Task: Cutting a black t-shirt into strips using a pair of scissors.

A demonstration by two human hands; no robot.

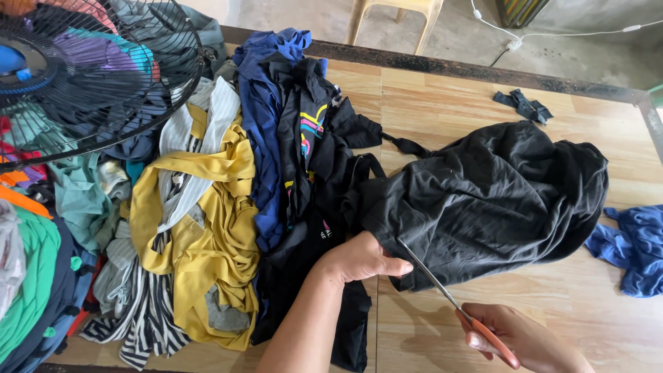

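A crumpled black garment lies spread on the wooden table. My left hand grips its near left edge, thumb on top. My right hand, at the bottom right, holds scissors with orange handles. Their blades point up and left and meet the black cloth just beside my left thumb.
A heap of clothes fills the left half: yellow, navy blue, striped, green. A black fan grille stands at top left. A dark scrap and a blue cloth lie on the right. A plastic chair stands beyond the table.
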